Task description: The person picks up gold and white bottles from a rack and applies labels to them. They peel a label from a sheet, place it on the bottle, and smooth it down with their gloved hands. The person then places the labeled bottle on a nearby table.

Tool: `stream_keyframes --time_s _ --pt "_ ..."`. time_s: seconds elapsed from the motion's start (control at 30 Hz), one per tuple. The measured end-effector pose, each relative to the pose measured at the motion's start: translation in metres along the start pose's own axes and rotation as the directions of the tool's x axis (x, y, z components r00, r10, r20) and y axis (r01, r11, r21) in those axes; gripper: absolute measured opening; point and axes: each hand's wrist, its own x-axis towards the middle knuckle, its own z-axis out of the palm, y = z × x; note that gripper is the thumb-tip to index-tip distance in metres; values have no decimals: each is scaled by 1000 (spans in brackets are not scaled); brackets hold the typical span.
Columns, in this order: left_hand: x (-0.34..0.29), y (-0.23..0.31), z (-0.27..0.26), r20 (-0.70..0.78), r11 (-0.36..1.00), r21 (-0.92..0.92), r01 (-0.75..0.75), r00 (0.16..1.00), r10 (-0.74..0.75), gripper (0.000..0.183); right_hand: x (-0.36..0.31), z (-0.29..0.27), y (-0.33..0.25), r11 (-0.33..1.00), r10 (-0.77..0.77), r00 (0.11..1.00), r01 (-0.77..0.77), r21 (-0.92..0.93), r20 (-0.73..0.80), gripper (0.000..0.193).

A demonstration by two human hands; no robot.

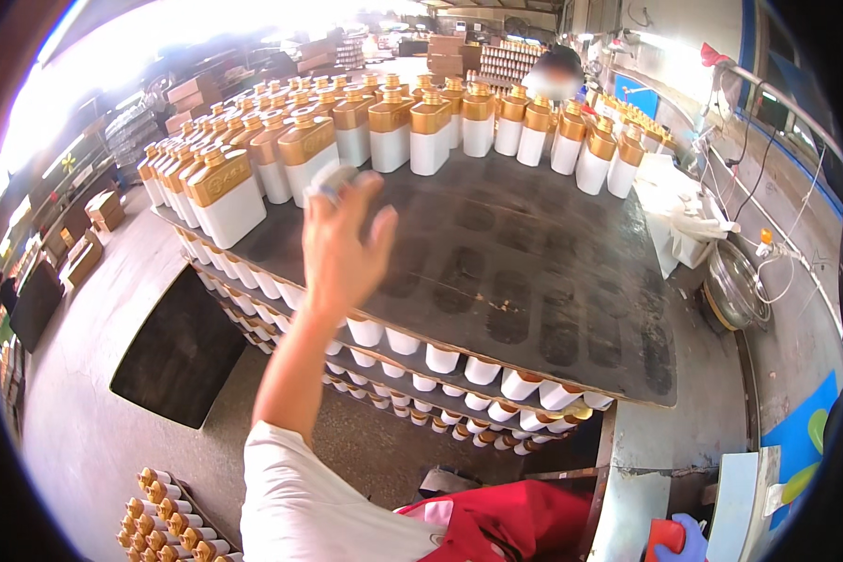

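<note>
My left hand [342, 248] reaches out bare over the dark board [496, 215], its thumb apart from the fingers. A blurred pale grey patch covers some fingertips; whether it is a wrap or a loose thing, I cannot tell. Just beyond the fingers stands a white bottle with a gold upper part [309, 155], in a crowd of similar upright bottles. Contact between them is not clear. At the lower right edge, a blue-gloved hand, which appears to be my right hand [691, 539], is closed on a red block-like object [665, 537], partly cut off by the frame.
Under the board, more bottles fill lower shelves [482, 370]. A dark panel [183, 347] lies left, near a lower group of bottles [169, 520]. A person [554, 75] is behind the rows. A metal bowl-shaped vessel [735, 286] and hanging cables are at right.
</note>
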Motion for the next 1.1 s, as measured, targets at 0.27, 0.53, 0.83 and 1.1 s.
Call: stream_keyframes --time_s 0.27,0.53,0.83,1.1 --pt "131 -188 32 -54 796 463 390 909 -413 54 36 9 -31 994 -106 994 107 -23 23 49" --pt "179 -254 75 309 798 499 338 791 -528 25 35 15 -28 987 29 995 -13 162 -99 49" --pt "215 -303 95 657 919 337 202 649 -384 21 38 24 -39 951 90 996 -87 297 2 47" --pt "204 -304 128 701 828 558 -65 571 -427 23 35 36 -23 934 4 1000 -9 358 13 46"
